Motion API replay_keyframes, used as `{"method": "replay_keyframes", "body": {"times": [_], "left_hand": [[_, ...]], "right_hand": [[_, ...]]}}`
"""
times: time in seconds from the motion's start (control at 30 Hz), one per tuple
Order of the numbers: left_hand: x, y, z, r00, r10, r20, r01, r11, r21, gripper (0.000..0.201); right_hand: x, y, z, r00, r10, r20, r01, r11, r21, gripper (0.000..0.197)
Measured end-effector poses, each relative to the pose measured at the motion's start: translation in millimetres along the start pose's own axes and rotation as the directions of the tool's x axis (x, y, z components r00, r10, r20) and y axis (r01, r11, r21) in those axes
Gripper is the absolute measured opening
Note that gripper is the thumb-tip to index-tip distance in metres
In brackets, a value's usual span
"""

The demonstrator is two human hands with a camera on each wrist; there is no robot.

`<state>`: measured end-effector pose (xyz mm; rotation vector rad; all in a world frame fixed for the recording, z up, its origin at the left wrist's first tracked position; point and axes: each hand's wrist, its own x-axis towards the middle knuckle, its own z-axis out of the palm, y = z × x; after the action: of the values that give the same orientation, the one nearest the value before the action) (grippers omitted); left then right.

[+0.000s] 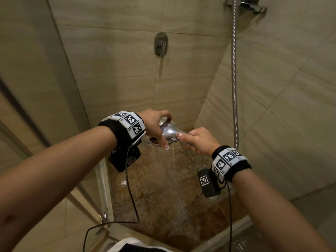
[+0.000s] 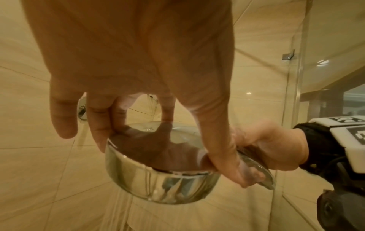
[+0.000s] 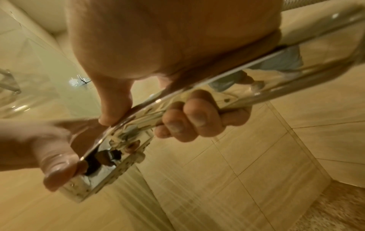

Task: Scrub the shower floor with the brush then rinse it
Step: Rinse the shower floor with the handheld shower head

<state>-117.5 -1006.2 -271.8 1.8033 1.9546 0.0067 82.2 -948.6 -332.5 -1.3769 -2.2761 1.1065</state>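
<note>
A chrome shower head (image 1: 168,131) (image 2: 158,179) sprays water straight down onto the speckled brown shower floor (image 1: 163,197). My left hand (image 1: 156,126) (image 2: 138,78) grips the round head from above, fingers and thumb curled over its rim. My right hand (image 1: 200,140) (image 3: 177,62) is wrapped around the chrome handle (image 3: 227,87), thumb lying along its top. The floor (image 3: 335,211) is wet, with water pooling. No brush is in view.
A metal hose (image 1: 234,79) hangs from the wall bracket (image 1: 251,4) at upper right. A chrome mixer tap (image 1: 161,44) sits on the tiled back wall. A glass door (image 1: 101,179) with a metal frame runs along the left. A low threshold (image 1: 227,231) bounds the floor in front.
</note>
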Motion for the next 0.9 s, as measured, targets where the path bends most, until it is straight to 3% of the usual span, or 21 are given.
{"method": "replay_keyframes", "body": {"times": [0.23,0.5,0.6,0.7,0.8,0.9], "left_hand": [[-10,0,-9,0.997,-0.033,-0.076,0.040,0.994,0.097,0.094],[-16,-3,-22,0.988,-0.033,-0.149,0.058,0.984,0.166,0.101],[-17,-4,-25,0.986,-0.026,-0.163,0.057,0.980,0.188,0.101],[-18,-5,-27,0.985,-0.013,-0.175,0.050,0.977,0.206,0.100],[-18,-4,-29,0.985,-0.020,-0.174,0.056,0.977,0.207,0.100],[-19,-4,-35,0.994,-0.050,-0.099,0.068,0.979,0.193,0.099]], "right_hand": [[2,-5,7,0.995,-0.060,-0.075,0.052,0.993,-0.101,0.091],[8,-16,14,0.981,-0.119,-0.151,0.105,0.990,-0.096,0.078],[12,-17,16,0.978,-0.125,-0.167,0.112,0.990,-0.086,0.086],[12,-19,16,0.974,-0.139,-0.177,0.128,0.989,-0.069,0.075],[11,-19,14,0.975,-0.132,-0.177,0.126,0.991,-0.048,0.070],[11,-24,11,0.986,-0.109,-0.128,0.108,0.994,-0.012,0.071]]}}
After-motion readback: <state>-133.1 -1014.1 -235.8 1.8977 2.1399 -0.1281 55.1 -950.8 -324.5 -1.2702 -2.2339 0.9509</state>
